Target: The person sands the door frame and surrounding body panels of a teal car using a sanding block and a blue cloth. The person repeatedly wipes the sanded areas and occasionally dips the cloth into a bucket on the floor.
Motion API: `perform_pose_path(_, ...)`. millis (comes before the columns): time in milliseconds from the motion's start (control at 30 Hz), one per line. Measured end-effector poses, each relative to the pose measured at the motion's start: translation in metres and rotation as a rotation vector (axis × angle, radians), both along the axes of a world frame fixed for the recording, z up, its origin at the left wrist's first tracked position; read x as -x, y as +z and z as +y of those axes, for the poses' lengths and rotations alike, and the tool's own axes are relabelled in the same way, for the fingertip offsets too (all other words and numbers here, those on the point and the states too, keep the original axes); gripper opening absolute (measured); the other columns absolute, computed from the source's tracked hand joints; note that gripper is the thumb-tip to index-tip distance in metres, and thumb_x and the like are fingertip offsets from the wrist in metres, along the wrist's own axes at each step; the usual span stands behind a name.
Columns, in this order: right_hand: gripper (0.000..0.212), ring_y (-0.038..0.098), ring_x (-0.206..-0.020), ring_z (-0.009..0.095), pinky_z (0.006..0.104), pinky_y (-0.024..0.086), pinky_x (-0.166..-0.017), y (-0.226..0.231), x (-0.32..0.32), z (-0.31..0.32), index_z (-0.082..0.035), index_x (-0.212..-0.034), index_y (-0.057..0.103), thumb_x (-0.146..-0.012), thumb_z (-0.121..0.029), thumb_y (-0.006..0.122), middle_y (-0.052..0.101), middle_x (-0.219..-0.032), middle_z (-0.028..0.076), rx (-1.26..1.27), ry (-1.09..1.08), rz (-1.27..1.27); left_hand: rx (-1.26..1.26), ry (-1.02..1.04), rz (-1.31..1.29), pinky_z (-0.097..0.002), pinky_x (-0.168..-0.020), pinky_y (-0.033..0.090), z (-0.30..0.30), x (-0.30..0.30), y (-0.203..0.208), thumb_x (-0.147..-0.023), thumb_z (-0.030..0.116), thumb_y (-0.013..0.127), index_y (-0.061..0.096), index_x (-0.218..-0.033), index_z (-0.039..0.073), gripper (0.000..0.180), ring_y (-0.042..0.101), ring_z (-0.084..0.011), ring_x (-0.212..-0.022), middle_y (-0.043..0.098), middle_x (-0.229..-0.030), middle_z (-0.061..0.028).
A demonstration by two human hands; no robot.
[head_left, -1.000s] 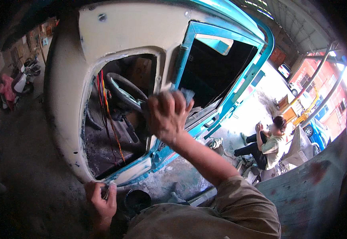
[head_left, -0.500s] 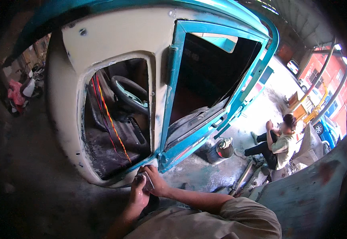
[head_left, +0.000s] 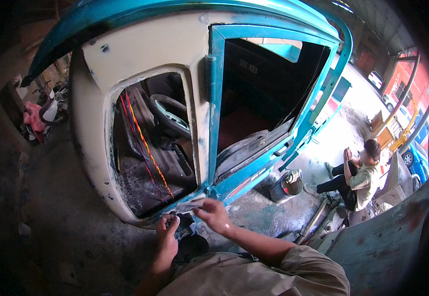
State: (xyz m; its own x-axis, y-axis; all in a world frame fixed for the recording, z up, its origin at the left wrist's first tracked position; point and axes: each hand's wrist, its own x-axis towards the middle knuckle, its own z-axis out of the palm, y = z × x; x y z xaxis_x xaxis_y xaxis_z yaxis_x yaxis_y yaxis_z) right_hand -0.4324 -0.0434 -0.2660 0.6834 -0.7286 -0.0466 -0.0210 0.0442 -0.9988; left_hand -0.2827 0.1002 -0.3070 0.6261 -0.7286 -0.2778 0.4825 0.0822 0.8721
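Right here, my right hand has thumb and fingers pinched narrow on a thin, crumpled grey sheet, its soft creases catching the light. The sheet sits in front of me, stretching from those fingertips towards my left hand, just under the lower edge of the cab. Over on that left side, the fingers curl in with the thumb up, near something small and dark; whether they grip it or the sheet's end, I can't tell. A pale smear marks my right wrist. Just below my hands there's a round, dark container, too shadowed to read inside. Straight ahead of them rises the cream panel, matte and smooth, curving round with a few dark specks and a rough, chalky edge about the rounded window opening. Through that gap, beyond my hands, slim red, yellow and dark wires run down in front of a black, ringed steering wheel, over a dusty floor. Ahead and right of my right hand, it's the teal door, glossy metal with a squared frame and a dark opening. Further right stands a round bucket, a pale, bunched cloth on its rim, and past that a seated person in a light top and dark trousers.
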Motion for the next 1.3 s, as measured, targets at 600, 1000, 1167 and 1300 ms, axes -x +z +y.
perform_pose_path(600,0.028,0.059,-0.079,0.014,0.0259,0.043,-0.068,0.164,0.046,-0.136,-0.010,-0.127,0.067,-0.104,-0.025,0.061,0.066,-0.096,0.008,0.134,-0.404,-0.398,0.122,0.242,-1.674,-0.0539,-0.102,0.053,0.032,-0.072,0.199,-0.081,0.007,0.086,0.067,-0.101,0.012,0.028,0.063,-0.0411,-0.126,0.061,-0.140,-0.0206)
perform_pose_path(1000,0.016,0.065,-0.084,0.017,0.0295,0.052,-0.073,0.250,-0.014,-0.096,-0.004,-0.108,0.080,-0.092,-0.008,0.081,0.071,-0.095,0.008,1.091,-0.481,-0.415,0.404,0.334,-2.336,-0.0542,-0.103,0.053,-0.006,-0.156,0.134,-0.086,0.013,0.081,0.057,-0.122,0.027,0.045,0.054,-0.0398,-0.128,0.053,-0.143,-0.0163)
perform_pose_path(1167,0.021,0.073,-0.087,0.032,0.0395,0.057,-0.072,0.268,-0.039,-0.089,-0.003,-0.113,0.067,-0.093,-0.002,0.073,0.072,-0.098,0.014,1.399,-0.613,-0.356,0.372,0.444,-2.383,-0.0455,-0.104,0.054,-0.008,-0.154,0.131,-0.089,0.016,0.081,0.057,-0.118,0.028,0.040,0.057,-0.0331,-0.129,0.055,-0.138,-0.0130)
perform_pose_path(1300,0.021,0.074,-0.078,0.034,0.0405,0.057,-0.066,0.269,-0.048,-0.085,-0.003,-0.118,0.060,-0.098,-0.003,0.068,0.073,-0.092,0.015,1.309,-0.659,-0.235,0.393,0.435,-2.386,-0.0445,-0.104,0.054,-0.007,-0.157,0.129,-0.090,0.017,0.081,0.056,-0.119,0.028,0.039,0.057,-0.0335,-0.129,0.055,-0.139,-0.0124)
